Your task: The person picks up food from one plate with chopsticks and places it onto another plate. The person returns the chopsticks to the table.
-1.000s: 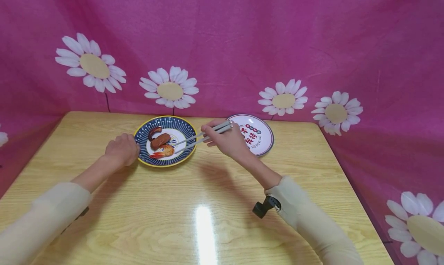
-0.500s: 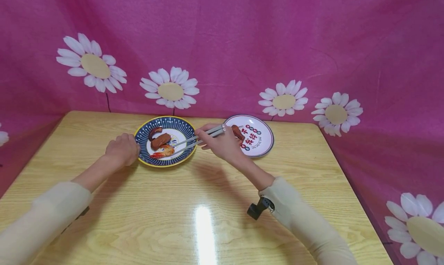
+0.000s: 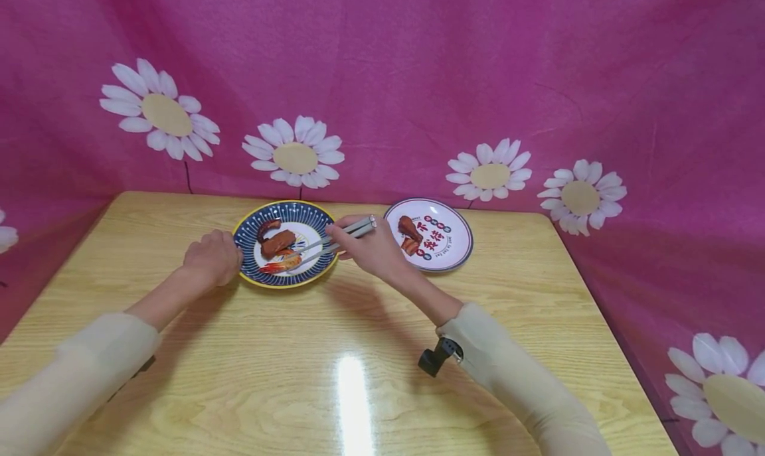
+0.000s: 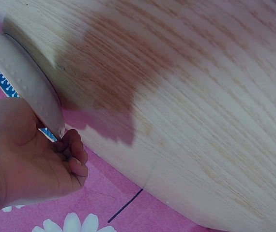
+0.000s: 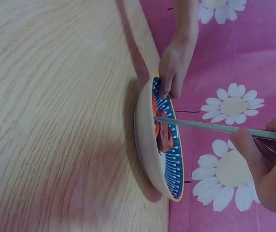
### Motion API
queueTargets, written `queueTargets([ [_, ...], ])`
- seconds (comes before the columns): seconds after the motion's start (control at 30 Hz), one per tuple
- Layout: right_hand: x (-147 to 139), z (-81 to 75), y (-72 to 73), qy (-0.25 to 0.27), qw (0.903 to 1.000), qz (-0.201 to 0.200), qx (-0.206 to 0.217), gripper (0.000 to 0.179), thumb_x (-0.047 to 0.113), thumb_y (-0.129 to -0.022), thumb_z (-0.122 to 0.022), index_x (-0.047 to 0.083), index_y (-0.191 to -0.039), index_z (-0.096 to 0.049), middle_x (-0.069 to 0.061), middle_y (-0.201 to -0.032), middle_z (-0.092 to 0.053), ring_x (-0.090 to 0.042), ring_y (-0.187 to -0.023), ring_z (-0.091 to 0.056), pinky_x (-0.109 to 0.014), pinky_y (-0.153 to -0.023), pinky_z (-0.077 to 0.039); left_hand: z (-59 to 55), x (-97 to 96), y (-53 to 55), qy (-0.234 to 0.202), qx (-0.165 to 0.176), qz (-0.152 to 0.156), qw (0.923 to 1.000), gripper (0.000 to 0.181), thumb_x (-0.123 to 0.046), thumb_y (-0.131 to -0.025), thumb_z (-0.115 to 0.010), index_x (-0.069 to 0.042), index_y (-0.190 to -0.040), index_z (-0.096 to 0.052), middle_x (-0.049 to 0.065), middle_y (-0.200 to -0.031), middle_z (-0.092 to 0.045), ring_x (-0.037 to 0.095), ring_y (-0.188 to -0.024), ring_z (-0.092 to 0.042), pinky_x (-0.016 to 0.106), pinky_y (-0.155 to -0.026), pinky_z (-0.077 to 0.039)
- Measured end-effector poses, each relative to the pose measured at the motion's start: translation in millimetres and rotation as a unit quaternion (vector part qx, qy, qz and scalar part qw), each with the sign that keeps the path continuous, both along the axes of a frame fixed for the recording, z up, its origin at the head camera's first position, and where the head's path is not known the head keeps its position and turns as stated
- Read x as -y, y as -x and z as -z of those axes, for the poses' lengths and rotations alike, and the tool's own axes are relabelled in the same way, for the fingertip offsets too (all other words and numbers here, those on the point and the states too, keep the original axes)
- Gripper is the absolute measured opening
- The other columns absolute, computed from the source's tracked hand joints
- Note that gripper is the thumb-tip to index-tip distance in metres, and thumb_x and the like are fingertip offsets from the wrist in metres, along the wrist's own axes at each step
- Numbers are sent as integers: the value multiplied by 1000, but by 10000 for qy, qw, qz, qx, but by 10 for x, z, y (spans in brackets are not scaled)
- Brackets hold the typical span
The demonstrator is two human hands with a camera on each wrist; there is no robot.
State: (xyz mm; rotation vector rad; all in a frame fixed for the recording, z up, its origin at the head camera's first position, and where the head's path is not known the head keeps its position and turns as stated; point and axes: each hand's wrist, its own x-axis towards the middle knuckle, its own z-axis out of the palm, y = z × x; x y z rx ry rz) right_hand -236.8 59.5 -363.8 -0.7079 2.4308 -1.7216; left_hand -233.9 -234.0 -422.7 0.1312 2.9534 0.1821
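Leftward since a second ago: the right hand (image 3: 369,249) and its chopsticks (image 3: 360,229), uncovering the drumstick (image 3: 409,228) on the white plate (image 3: 457,245). From here I see that hand gripping the chopsticks, tips by the shrimp (image 3: 282,263) on the blue plate (image 3: 297,212); whether they touch it, I can't tell. The left hand (image 3: 213,257) pinches the blue plate's rim. I'd hold that rim steady and close the tips evenly, low around the shrimp's thick end

Chopsticks (image 5: 201,125) partly hidden by right hand (image 3: 370,247), sleeves (image 3: 520,380) cropped
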Motion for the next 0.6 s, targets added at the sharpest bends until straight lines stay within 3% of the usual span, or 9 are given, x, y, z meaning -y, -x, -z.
queueTargets([
  [0.17,32,-6,4,-232,9997,-4,-10,21,18,-97,-65,-1,-97,-75,-19,-85,-73,-14,-67,-71,-30,-62,-59,2,-12,-6,-15,-18,-12,10000,41,-17,-102,-37,24,-108,-42,35,-100,-47,52,-101,-51,61,-86,-45],
  [0.6,109,-42,64,-414,9991,24,113,24,19,-97,-63,-3,-97,-73,-17,-83,-73,-18,-68,-72,-31,-61,-59,-8,-20,-12,37,-9,-12,10000,40,-16,-102,-37,23,-106,-43,34,-98,-47,49,-99,-51,60,-84,-46],
])
